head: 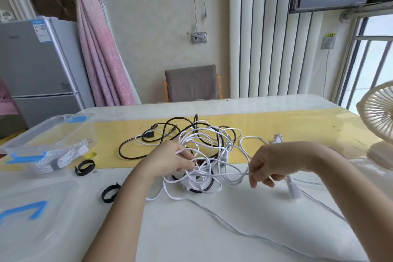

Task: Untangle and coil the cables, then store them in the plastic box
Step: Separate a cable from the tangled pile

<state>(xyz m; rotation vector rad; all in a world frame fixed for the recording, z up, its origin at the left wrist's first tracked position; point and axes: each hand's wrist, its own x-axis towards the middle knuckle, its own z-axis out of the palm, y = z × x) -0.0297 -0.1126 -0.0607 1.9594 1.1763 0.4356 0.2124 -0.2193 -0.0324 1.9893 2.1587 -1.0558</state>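
Table (191,240): white top, glossy.
Loose strand (234,227): one white cable runs off the tangle toward the near right edge, flat on the table.
Lid (53,193): clear plastic with blue tape marks, lying flat at near left, apart from the box.
Straps: one black loop strap (110,194) just left of the left forearm; a second black strap (85,167) farther back, near the box.
Left hand (170,159): fingers curled into the white loops, gripping several strands at the near side of the tangle.
Right hand (274,164): thumb and forefinger pinch a single white strand, pulled taut to the right of the tangle; other fingers loosely bent.
White plug (294,192): hangs or lies just under the right hand; blurred, cannot tell which.
White tangle (208,144): many overlapping loops heaped mid-table, between the hands, straddling the edge of the yellow runner (297,127).
Black cable (131,155): wide loop on the runner, left of the heap; its far end threads into the white loops.
Plastic box (53,127): clear, open, far left on the table.
Coiled cable (61,156): white, bundled with a band, plug upward, already inside the box.
Fan (380,119): cream desk fan at far right edge.
Beyond the table: grey chair (191,83), silver fridge (36,66), pink curtain (100,55).
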